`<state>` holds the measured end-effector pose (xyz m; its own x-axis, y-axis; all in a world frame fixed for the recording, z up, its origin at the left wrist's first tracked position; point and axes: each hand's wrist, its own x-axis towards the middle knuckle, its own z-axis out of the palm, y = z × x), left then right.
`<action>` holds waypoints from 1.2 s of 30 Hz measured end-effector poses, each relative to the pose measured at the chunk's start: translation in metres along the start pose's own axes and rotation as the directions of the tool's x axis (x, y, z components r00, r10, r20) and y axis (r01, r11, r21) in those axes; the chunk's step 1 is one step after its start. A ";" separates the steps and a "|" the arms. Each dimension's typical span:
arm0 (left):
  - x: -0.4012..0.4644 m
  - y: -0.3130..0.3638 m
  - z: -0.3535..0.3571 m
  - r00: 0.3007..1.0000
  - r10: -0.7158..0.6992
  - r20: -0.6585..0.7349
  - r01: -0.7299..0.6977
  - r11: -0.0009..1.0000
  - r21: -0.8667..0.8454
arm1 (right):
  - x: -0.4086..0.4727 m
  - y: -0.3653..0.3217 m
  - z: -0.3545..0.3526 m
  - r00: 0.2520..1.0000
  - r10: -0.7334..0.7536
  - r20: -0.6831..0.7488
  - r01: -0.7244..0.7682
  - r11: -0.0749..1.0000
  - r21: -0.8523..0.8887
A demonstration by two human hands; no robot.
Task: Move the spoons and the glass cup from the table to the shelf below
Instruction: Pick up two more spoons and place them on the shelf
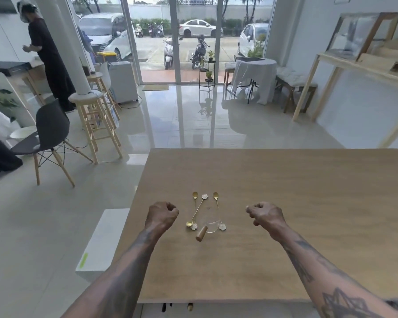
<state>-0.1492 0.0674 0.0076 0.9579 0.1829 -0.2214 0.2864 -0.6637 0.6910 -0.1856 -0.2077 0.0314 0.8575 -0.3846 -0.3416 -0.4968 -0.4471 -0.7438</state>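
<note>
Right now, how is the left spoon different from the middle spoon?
The left spoon lies almost straight, bowl far and flower end near. The middle spoon lies slanted, flower end far and bowl near. The middle spoon crosses the left spoon. Both are thin, gold and lie flat on the table.

Scene is brightly lit by daylight through the glass doors point(177, 40) at 12 o'clock. Glare and reflections are seen on the floor point(182, 120). Shadows on the table point(285, 191) are soft. Wide-angle bending is noted at 3 and 9 o'clock edges; detail is slightly soft.
</note>
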 end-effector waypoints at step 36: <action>0.084 0.021 0.021 0.979 -0.035 0.202 0.033 0.999 0.011 | 0.083 -0.043 0.051 0.991 0.052 0.121 -0.030 0.983 -0.179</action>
<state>-0.0632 0.0537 -0.0110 0.9234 0.0555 -0.3798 0.3179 -0.6651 0.6758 -0.0863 -0.1797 0.0057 0.8402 -0.3066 -0.4473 -0.5382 -0.5726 -0.6185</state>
